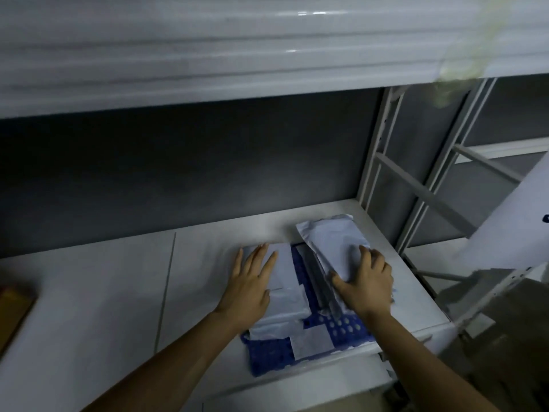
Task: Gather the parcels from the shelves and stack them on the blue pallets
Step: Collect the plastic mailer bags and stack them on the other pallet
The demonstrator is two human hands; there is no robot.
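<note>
Several flat parcels lie in a loose pile on the white lower shelf (104,286). A blue bag with white dots (335,325) is at the bottom of the pile. My left hand (249,286) lies flat, fingers spread, on a pale grey mailer (285,281) on the pile's left side. My right hand (365,281) presses on a crinkled white mailer (329,239) at the right, fingers curled over its near edge. A dark narrow parcel (319,281) shows between the two hands.
The upper shelf (208,55) overhangs the top of the view. Grey metal uprights and braces (416,185) stand at the right. A brown cardboard box (15,307) sits at the left edge. A white sheet-like object (511,218) juts in at right.
</note>
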